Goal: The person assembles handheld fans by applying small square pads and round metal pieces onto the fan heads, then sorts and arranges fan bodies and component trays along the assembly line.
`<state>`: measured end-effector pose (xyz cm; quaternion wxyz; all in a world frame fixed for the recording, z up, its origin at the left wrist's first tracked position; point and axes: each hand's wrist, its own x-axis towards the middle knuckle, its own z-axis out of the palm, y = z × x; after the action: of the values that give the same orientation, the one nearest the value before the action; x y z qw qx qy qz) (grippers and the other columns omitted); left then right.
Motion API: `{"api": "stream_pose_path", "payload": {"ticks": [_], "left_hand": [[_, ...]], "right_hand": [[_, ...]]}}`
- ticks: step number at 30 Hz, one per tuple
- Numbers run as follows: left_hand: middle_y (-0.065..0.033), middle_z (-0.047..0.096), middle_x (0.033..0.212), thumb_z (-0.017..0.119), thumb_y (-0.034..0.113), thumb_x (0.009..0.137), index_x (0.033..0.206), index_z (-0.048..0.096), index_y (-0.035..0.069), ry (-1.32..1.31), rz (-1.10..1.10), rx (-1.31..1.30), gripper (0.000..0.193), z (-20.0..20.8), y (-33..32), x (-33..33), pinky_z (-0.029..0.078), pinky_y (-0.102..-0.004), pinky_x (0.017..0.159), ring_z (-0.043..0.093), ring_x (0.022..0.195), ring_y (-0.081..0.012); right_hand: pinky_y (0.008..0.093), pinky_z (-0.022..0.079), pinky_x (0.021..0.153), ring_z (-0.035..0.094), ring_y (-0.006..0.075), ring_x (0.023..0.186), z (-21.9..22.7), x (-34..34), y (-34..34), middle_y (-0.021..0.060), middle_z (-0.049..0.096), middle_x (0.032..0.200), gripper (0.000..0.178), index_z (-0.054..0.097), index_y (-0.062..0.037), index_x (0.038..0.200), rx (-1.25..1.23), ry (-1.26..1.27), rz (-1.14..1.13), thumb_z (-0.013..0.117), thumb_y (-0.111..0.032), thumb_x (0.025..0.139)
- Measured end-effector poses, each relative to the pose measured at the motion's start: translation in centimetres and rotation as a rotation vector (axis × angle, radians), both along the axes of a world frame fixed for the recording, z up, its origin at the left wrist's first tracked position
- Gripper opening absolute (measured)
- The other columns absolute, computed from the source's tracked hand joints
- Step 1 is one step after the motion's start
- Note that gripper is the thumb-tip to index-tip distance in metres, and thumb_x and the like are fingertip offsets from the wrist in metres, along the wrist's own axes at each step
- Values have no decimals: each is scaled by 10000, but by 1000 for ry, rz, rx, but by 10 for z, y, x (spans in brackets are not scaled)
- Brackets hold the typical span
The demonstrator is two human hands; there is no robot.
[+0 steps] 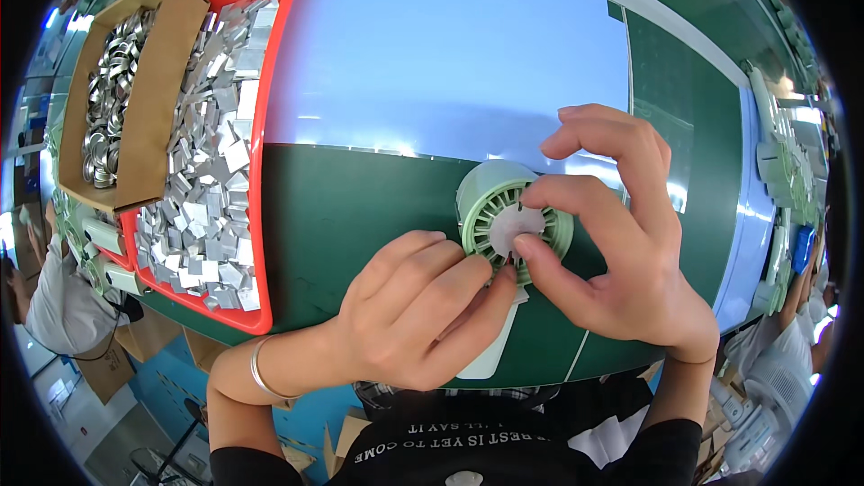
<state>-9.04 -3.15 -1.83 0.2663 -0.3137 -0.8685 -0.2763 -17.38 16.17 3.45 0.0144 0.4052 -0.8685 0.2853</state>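
A pale green round plastic part with radial slots around its face stands on the green table in front of me, its side wall whitish. A light grey disc sits at the middle of that face. My right hand has its thumb and forefinger at opposite edges of the disc, the other fingers raised and curled. Against the near rim, my left hand is closed in a pinch; what lies between its fingertips is too small to make out. A flat whitish item lies partly hidden beneath my hands.
On the left stands a red tray of small metal plates. A cardboard box of metal rings rests on its left side. A pale blue sheet covers the far table. Other people are at both sides.
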Motion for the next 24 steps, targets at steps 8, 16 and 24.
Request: {"api": "stream_pose_path", "payload": {"ticks": [8,16,24], "left_hand": [[-110,602,944,773,40,537,891,724,9,24,14,9,358,-2,2,0,516,-390,716,580,807,-244],[-103,606,945,780,43,555,906,724,29,9,12,9,356,-1,2,0,510,-387,711,582,803,-238],[-101,613,947,772,47,585,903,724,38,42,22,16,322,-1,4,-1,507,-387,699,585,787,-237]], "right_hand": [[445,403,924,558,360,1110,0,0,0,132,555,1102,328,628,-66,906,13,21,7,763,-59,607],[439,399,911,562,344,1057,8,-2,2,126,563,1067,261,612,-66,835,26,35,7,696,-33,590],[390,417,823,557,278,852,13,-4,7,58,631,857,236,602,-69,805,-29,-23,77,672,-12,587]]}}
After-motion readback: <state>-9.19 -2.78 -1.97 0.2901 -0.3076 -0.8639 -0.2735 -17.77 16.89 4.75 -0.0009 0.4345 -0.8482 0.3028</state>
